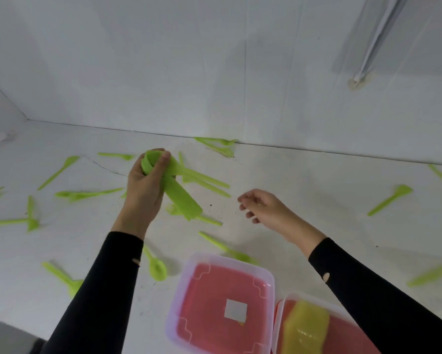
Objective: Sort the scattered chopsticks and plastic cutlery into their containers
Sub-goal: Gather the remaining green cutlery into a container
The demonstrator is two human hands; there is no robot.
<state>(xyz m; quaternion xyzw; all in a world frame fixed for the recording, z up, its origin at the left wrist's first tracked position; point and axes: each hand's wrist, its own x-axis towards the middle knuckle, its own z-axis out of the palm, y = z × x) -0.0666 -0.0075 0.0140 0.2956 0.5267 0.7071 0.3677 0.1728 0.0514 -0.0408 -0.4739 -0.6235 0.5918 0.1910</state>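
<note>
My left hand point(144, 190) is closed on a bunch of green plastic cutlery point(181, 195); the flat handles fan out down and to the right. My right hand point(264, 206) hovers over the white table with its fingers loosely curled and holds nothing. Several green forks, spoons and knives lie scattered on the table, such as a spoon point(156, 267) by my left sleeve and a knife point(59, 172) at the far left. An empty red-bottomed container point(267, 279) stands at the front centre. A second container point(281, 318) to its right holds something yellow point(305, 328).
A white wall point(214, 72) rises at the table's far edge, with some cutlery point(219, 145) lying against it. A white pipe point(375, 39) runs down the wall at the upper right. More green pieces lie at the right, one fork point(391, 199) among them.
</note>
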